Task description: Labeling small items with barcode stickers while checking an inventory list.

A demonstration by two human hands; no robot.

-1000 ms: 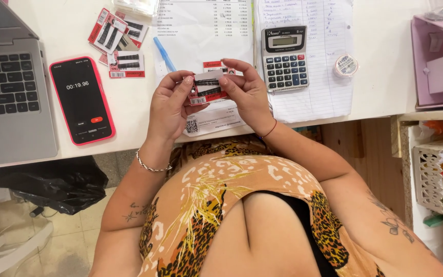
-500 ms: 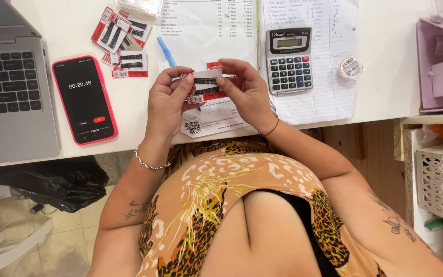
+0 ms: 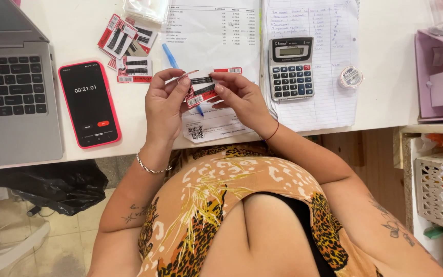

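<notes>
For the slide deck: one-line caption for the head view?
Both hands, left and right, hold a small card above a desk.

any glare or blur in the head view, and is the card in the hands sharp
Head view: even, soft light with faint shadows; the white table is bright, nearly washed out; the small red and white card between left hand and right hand is fairly sharp; the edges bow slightly.

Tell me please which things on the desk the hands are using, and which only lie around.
In use:
left hand
right hand
red card of hairpins

Lying about:
pile of hairpin cards
phone
calculator
laptop
blue pen
</notes>
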